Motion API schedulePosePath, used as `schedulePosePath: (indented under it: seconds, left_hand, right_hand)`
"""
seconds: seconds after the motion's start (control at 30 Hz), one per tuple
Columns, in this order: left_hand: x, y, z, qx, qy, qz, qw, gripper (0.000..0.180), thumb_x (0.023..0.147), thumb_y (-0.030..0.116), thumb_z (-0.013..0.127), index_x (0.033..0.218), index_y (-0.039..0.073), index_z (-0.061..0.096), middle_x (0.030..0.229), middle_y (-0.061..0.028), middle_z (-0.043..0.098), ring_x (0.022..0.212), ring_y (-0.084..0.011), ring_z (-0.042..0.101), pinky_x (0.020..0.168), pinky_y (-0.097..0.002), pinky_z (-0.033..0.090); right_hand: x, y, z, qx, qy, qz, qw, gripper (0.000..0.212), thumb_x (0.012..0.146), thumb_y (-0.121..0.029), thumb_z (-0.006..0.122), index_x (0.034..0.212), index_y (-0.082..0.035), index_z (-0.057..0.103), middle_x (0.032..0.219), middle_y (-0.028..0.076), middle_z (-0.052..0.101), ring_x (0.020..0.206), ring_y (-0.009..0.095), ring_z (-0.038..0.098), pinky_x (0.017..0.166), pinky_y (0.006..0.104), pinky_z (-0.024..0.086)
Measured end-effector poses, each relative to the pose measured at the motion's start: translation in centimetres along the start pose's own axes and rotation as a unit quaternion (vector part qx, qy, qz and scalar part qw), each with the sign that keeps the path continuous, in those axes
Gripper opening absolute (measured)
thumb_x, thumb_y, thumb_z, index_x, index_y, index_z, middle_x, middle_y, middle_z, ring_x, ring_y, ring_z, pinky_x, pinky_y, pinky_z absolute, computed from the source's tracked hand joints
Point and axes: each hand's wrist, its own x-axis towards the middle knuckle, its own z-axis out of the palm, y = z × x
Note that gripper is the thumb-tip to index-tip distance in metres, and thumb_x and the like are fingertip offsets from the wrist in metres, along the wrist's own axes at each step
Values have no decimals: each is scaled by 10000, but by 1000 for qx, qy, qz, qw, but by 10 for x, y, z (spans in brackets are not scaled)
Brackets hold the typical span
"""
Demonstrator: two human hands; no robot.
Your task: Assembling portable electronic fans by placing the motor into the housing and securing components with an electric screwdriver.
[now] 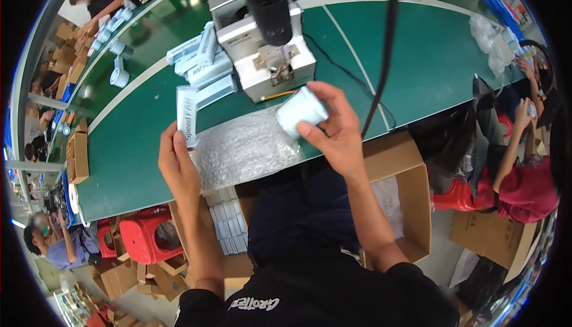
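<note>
Carton under the near edge, left: pale blocks (227, 229) stand in tidy rows, so this portion looks done; whether they match the pieces above cannot be told.
Carton under the near edge, right: the open carton (414, 202) has clear film (390, 205) inside.
Bubble sheet: the clear sheet (244, 148) lies flat along the near edge of the surface (131, 166), wrapped around nothing.
Left hand: the left hand (179, 160) pinches the lower end of one slim piece (186, 115) between thumb and fingers, left of the sheet.
Slim piece: pale blue, straight-sided, dark lettering down its face, nearly upright.
Right hand: the right hand (336, 127) grips a cup-shaped piece (302, 112), thumb on the near side, fingers on the far side.
Cup-shaped piece: pale blue, smooth, rounded, tilted over the sheet's right end, well apart from the slim piece.
Loose pile: several more slim pieces (205, 65) lie crisscrossed farther left, seemingly left to handle.
Machine: a whitish unit (271, 59) with a metal fixture stands beyond, right of the pile.
</note>
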Motion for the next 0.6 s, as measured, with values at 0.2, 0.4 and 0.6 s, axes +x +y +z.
schedulePosePath:
  seconds: [0.2,0.4,0.6]
  left_hand:
    - [-8,44,56,-527,-182,-194,807,431,1072,261,601,1372,-46,556,1249,-197,695,1164,-361,703,1019,-426,587]
    - [-12,42,61,-538,-140,-197,807,598,1046,254,640,1484,-89,421,1392,-208,595,1338,-390,581,1151,-493,480]
    - [-13,33,65,-559,-142,-203,791,481,1057,228,620,1441,-23,475,1363,-184,638,1303,-369,616,1132,-490,495]
  right_hand:
    - [-19,-24,12,-37,-27,-66,997,707,810,-34,862,1436,10,535,1309,131,601,1162,217,654,983,341,552]
    - [-20,-16,21,-54,-6,-112,992,739,773,-28,883,1428,23,545,1299,142,600,1146,232,665,966,343,563]
    - [-15,0,37,-53,-15,-88,995,718,772,-23,882,1415,11,563,1313,150,604,1171,235,654,949,348,573]
